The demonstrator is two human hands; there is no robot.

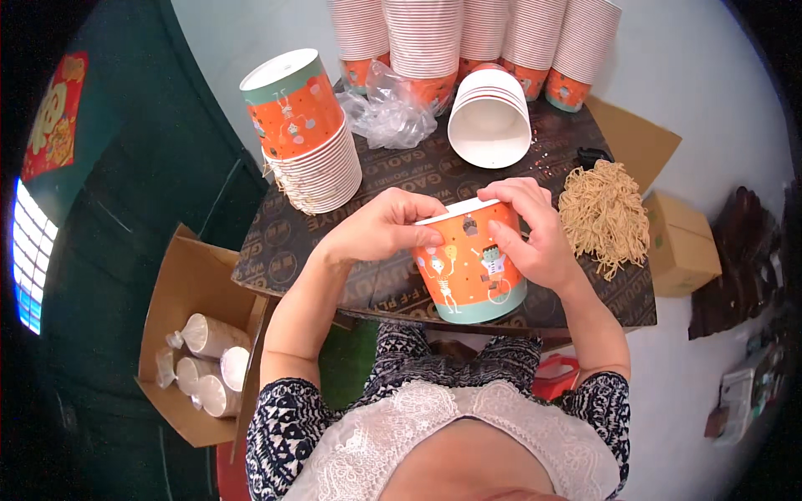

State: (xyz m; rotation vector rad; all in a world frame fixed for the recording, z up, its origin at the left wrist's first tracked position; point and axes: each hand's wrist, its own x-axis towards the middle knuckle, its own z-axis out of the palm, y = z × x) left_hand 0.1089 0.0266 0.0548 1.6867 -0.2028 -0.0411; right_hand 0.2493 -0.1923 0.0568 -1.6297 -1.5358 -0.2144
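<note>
An orange paper bucket [468, 263] with a teal base band and cartoon skeleton figures is held upright at the table's front edge. My left hand [380, 225] grips its rim on the left, thumb on the outer wall and fingers over the edge. On the rim's right side my right hand [535, 234] grips too, its thumb pressed to the printed wall. What the fingers do inside the bucket is hidden. A heap of tan cords [606, 213] lies right of my right hand. Left of my left hand stands an upside-down stack of buckets [313, 159], with tan cords at the rims.
Nested buckets [493, 134] lie on their side on the dark table [393, 175], mouth toward me. Tall bucket stacks [422, 42] line the back beside crumpled clear plastic [393, 108]. An open carton [180, 275] with bagged stacks stands lower left; a closed carton [681, 242] stands right.
</note>
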